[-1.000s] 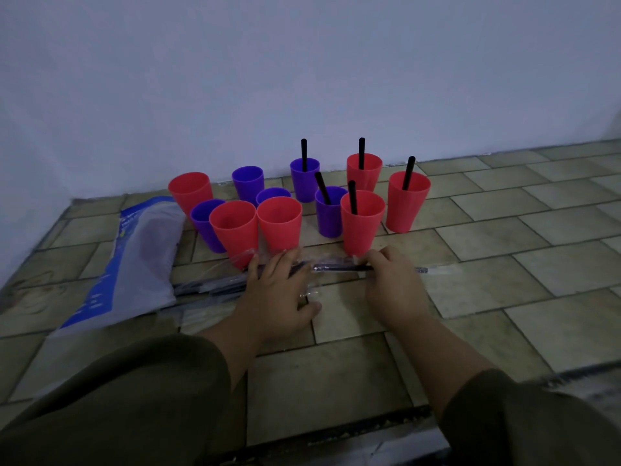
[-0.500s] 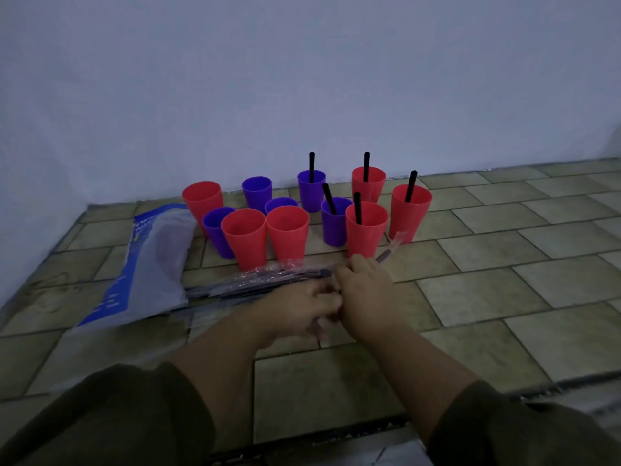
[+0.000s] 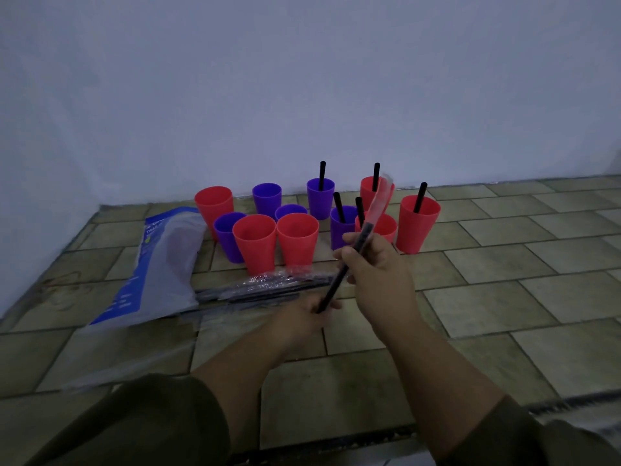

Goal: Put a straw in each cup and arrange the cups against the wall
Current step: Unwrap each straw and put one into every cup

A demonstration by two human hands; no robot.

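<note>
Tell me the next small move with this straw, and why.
Probably slide the wrapper off with the right hand: the left hand pinches the bare lower end of the straw, while the clear wrapper covers its top and juts past the tip.

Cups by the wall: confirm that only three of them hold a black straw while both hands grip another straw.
Wrong count: the head view shows five cups holding a black straw, two purple cups and three red cups. The left hand and right hand do grip another straw.
</note>
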